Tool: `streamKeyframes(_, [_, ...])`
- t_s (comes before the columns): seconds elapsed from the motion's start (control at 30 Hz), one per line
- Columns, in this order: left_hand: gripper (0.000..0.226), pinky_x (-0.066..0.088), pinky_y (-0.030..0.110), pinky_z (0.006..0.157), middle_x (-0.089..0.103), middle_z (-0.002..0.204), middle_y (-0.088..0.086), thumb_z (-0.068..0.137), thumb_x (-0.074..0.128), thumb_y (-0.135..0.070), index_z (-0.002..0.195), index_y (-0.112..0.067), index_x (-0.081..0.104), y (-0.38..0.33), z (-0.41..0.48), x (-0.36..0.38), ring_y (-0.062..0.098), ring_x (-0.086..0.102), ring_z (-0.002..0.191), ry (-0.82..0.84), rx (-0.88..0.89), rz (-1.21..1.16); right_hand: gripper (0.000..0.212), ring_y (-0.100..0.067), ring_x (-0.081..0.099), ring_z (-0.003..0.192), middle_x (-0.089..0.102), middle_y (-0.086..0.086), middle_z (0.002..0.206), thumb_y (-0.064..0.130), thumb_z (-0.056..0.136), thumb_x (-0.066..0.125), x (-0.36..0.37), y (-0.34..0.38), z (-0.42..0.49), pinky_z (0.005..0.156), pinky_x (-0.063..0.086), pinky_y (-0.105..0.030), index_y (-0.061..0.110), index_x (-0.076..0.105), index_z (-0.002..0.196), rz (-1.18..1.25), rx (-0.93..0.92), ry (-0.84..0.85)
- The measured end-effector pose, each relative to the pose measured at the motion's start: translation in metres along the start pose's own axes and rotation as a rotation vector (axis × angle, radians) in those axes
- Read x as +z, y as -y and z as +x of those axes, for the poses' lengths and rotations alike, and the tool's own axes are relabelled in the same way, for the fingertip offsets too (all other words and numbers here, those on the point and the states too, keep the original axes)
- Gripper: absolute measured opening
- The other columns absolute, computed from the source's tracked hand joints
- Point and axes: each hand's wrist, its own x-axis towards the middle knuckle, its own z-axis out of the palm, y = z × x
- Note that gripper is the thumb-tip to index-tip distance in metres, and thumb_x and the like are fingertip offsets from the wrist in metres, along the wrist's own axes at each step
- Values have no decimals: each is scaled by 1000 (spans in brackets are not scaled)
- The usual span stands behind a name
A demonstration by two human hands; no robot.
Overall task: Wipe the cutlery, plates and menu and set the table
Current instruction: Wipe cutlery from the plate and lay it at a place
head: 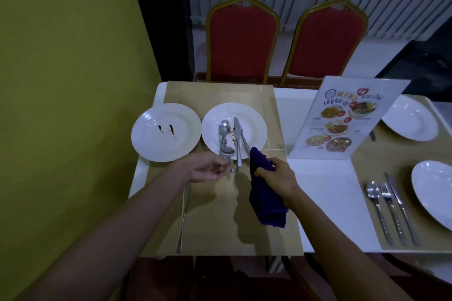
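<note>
While right hand (pixel 278 178) grips cloth (pixel 267 205), left fingers (pixel 221 168) pinch cutlery (pixel 223 129) handle

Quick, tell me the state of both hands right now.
Left hand: fingers pinch a cutlery handle that sticks out over the rim of the dirty plate.
Right hand: grips the purple cloth.

There are four white plates (pixel 166 132), two red chairs (pixel 242 41), one menu (pixel 342 117) and one purple cloth (pixel 267 200). At the right lie one spoon (pixel 372 192), one fork (pixel 386 194) and one knife (pixel 401 205). One lone knife (pixel 184 215) lies left, and the cutlery pile (pixel 232 139) cannot be counted.
</note>
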Motion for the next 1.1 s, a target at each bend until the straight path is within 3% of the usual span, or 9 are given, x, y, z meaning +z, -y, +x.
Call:
streamKeyframes(0.17, [23,29,14,36,48,77,5,102,35,-2,119,1,52,36,-51,35,3,41,48,11,131,227,47,-17,61,83,68,7,105,16,85,63,6,12,-34,57,41,-24,30,53,128,-351,-557,-360])
streamKeyframes(0.3, [28,23,13,37,42,68,1,106,33,-12,98,-2,57,70,-84,61,1,32,38,-177,434,436,64,-28,62,81,63,3,133,3,72,80,-8,18,-57,49,49,-30,22,63,131,-885,-1019,-408])
streamKeyframes(0.4, [31,21,13,36,39,63,1,106,31,-8,89,-3,57,85,-97,70,1,27,34,-198,511,396,62,-30,63,82,63,5,134,3,73,79,-11,24,-69,49,49,-30,24,64,130,-877,-937,-435])
streamKeyframes(0.53, [29,22,14,39,42,64,0,105,33,-9,92,-3,58,95,-110,74,1,27,36,-216,578,402,68,-24,62,78,66,10,127,8,63,87,-15,17,-86,45,46,-25,27,67,125,-918,-1092,-409])
streamKeyframes(0.63, [29,22,15,40,45,64,-3,103,35,-7,94,1,61,106,-114,83,2,29,39,-225,576,389,62,-29,63,91,62,8,135,6,77,76,-42,31,-80,55,52,-33,28,61,133,-938,-960,-428])
streamKeyframes(0.7, [33,22,16,43,49,61,-11,102,40,-14,100,5,66,106,-115,88,5,30,43,-280,573,364,56,-27,61,104,61,7,132,8,89,58,-54,38,-72,65,50,-32,33,50,140,-736,-732,-413])
streamKeyframes(0.8, [32,32,19,50,56,57,-18,100,47,-22,96,-1,70,98,-120,94,-2,43,52,-416,656,490,57,-17,65,92,66,17,99,10,87,53,-60,47,-85,59,42,-23,40,48,135,-271,-650,-419])
streamKeyframes(0.93, [18,39,15,63,63,79,-13,97,53,-17,91,-17,70,102,-120,104,-2,56,73,-628,919,824,66,-25,59,94,54,6,142,13,83,65,-54,37,-116,57,51,-31,35,47,142,-823,-1147,-416])
streamKeyframes(1.1, [19,37,5,61,61,75,-18,95,54,-10,85,-19,68,120,-117,110,-14,55,74,-699,1030,750,67,-29,57,106,39,12,153,15,91,59,-45,34,-118,64,53,-34,41,36,148,-821,-853,-444])
